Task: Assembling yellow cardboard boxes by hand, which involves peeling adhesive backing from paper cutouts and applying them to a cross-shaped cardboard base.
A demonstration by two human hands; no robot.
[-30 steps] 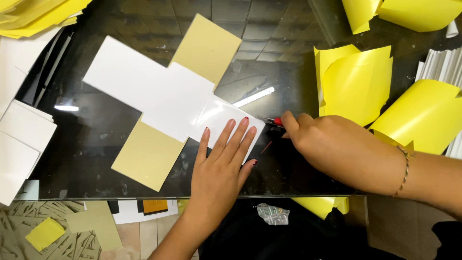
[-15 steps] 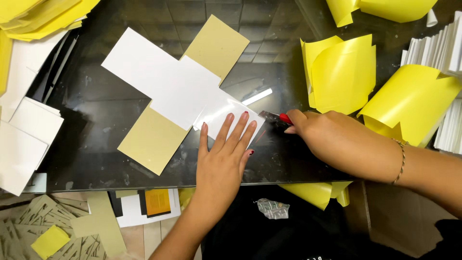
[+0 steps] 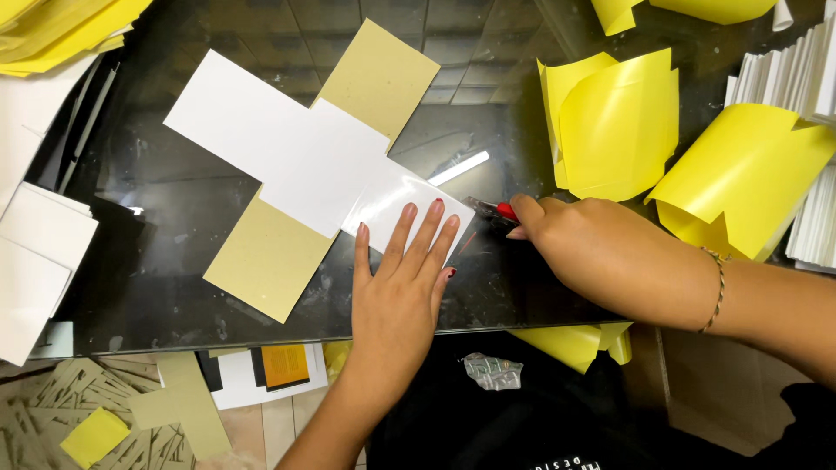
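We are pressing our left hand point(image 3: 402, 292) flat, fingers spread, on the cross-shaped white-and-tan cardboard sheet point(image 3: 305, 170); our right hand point(image 3: 601, 252) is pinching a red-handled cutter point(image 3: 496, 210), trimming its corner; next needs a steady pull.

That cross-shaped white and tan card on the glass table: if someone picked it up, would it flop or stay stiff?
The cross-shaped card lies dead flat with crisp edges, so it probably stays fairly stiff, unlike the curling yellow sheets nearby. It looks thin, so likely light. On the glossy glass table it could slide easily, which may be why the left hand presses it flat.
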